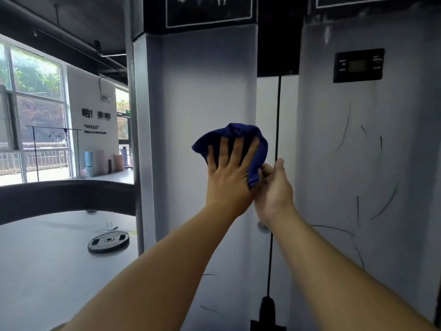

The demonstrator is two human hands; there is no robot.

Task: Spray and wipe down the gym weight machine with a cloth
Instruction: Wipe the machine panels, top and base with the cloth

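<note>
Against grey machine column (205,91): left hand (226,177) flat on blue cloth (238,134); right hand (274,185) pinches cloth's corner.

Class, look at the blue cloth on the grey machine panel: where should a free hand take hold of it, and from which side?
Probably the loose lower right corner of the blue cloth, from the right. The left hand presses the middle flat to the panel, so only that hanging edge is free; the right hand pinches there.

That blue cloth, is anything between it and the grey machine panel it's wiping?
Nothing visible. The left hand presses the blue cloth flat against the grey panel, while the right hand pinches the cloth's lower edge. The black cable runs just to the right, clear of it.
</note>
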